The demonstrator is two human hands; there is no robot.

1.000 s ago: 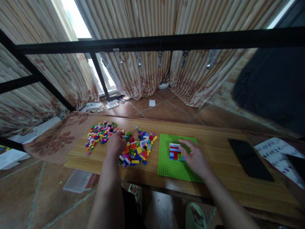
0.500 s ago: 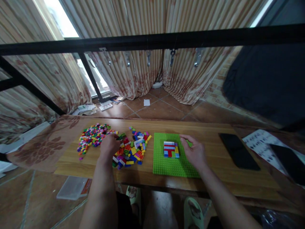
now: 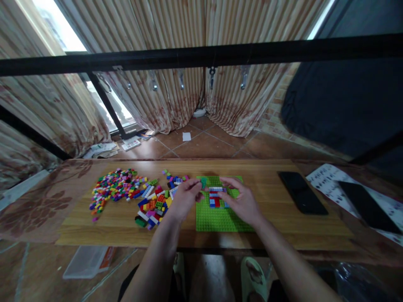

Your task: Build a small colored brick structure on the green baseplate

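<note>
My left hand (image 3: 185, 197) is above the left edge of the green studded baseplate (image 3: 220, 222), its fingertips pinching a small teal-green brick (image 3: 203, 182). On the baseplate sits a block of joined bricks (image 3: 215, 197) in white, red and blue rows, its right side partly covered by my right hand (image 3: 241, 199). That hand reaches in from the right, thumb and fingers apart around the block's right end, with nothing visible between them. Left of the baseplate lies a pile of larger mixed bricks (image 3: 154, 207), partly behind my left wrist.
Many tiny coloured bricks (image 3: 116, 184) are heaped at the wooden board's (image 3: 103, 230) left. A black phone (image 3: 301, 192) lies to the right, with a printed sheet (image 3: 324, 176) and another dark device (image 3: 368, 205) beyond it. A black metal bar (image 3: 189, 58) crosses in front of the curtains.
My left hand has moved right from the brick pile to the baseplate, with a teal-green brick now in its fingers. My right hand has come closer to the joined bricks. The view has shifted slightly.
</note>
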